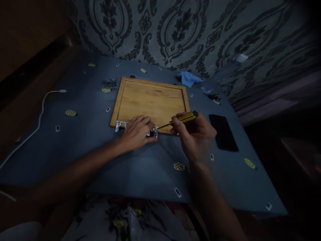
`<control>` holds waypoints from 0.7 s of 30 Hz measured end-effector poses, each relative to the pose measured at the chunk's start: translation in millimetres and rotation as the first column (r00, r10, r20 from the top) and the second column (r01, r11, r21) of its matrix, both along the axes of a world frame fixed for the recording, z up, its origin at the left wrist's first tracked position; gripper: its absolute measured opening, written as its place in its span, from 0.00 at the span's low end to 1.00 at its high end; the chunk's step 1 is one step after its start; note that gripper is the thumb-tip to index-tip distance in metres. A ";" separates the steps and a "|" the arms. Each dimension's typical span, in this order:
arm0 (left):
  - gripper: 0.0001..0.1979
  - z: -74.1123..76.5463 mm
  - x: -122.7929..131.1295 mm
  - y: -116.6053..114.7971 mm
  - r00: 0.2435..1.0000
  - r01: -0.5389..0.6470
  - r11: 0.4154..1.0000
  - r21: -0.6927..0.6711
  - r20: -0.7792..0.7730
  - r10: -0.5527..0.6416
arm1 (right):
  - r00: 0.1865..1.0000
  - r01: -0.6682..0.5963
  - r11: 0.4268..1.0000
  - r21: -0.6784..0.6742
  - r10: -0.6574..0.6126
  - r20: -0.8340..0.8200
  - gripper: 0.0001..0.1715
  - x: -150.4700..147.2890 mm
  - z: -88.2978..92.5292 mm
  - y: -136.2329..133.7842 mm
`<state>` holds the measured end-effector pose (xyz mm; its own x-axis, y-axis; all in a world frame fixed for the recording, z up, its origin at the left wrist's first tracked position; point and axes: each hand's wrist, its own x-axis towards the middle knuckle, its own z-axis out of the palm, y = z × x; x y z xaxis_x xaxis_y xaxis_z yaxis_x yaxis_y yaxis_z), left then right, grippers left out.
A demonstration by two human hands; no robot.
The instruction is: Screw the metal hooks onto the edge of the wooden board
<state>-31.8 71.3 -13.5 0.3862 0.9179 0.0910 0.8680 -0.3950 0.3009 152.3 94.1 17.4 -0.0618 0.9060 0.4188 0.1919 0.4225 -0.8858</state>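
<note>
Gripping a screwdriver (pixel 185 117), the right hand (pixel 197 132) sets its tip at a metal hinge (pixel 155 131) along the wooden panel (pixel 154 100); the left hand (pixel 137 132), apart, overlies the near side, its grip unclear. The panel lies toward the table's (pixel 82 150) far edge; a phone (pixel 223 133), nearer the right.

The rectangular yellow-brown wooden panel (pixel 152 100) shows smooth grain; the small silvery hinges (pixel 117 127) are shiny metal. The yellow-and-black screwdriver handle (pixel 186 117) looks plastic, the blue printed tabletop (pixel 140 177) matt.
</note>
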 end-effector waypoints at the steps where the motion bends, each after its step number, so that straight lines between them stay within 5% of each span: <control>1: 0.21 0.1 0.0 0.0 1.000 0.001 1.000 0.002 0.001 -0.001 | 1.000 -0.009 1.000 0.002 0.009 -0.006 0.15 0.1 -0.3 0.0; 21: 0.21 -1.0 -0.3 -0.5 1.000 0.004 1.000 0.007 0.014 -0.004 | 0.984 -0.174 0.981 -0.086 0.176 0.017 0.17 2.2 3.9 1.3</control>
<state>-32.1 70.8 -14.5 0.3885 0.9157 0.1027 0.8621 -0.4005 0.3104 154.4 95.4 21.3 -0.2312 0.9122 0.3383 0.1434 0.3759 -0.9155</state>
